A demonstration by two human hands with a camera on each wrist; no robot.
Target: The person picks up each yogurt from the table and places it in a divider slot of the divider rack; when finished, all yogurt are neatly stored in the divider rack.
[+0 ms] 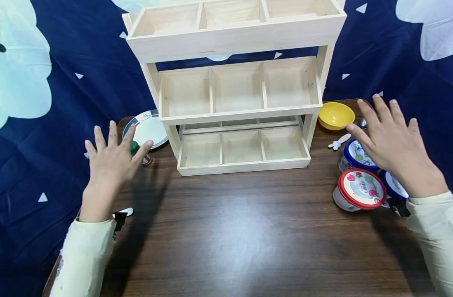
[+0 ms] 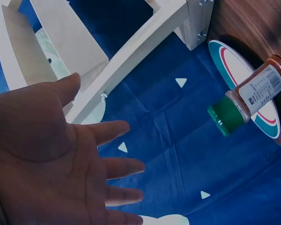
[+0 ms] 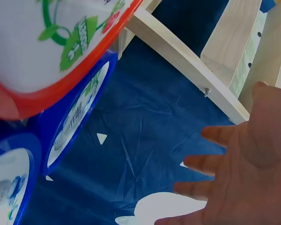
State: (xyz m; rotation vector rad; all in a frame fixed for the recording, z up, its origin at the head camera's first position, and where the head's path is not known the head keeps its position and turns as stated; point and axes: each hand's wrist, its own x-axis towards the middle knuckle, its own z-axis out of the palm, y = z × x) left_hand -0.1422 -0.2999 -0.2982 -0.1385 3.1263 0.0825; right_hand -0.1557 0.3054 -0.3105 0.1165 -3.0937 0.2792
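Head | left grip spread, near green-capped bottle | right grip spread, near blue-lidded tub

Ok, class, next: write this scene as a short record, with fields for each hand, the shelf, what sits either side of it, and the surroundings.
Left hand: fingers spread, holding nothing
Right hand: fingers spread, holding nothing
Shelf: pale wood, tiered, divided into compartments
Left of shelf: plate, green-capped bottle
Right of shelf: yellow bowl, red-lidded tub, two blue-lidded tubs
Table: dark wood grain
Backdrop: blue with pale flowers, small triangles
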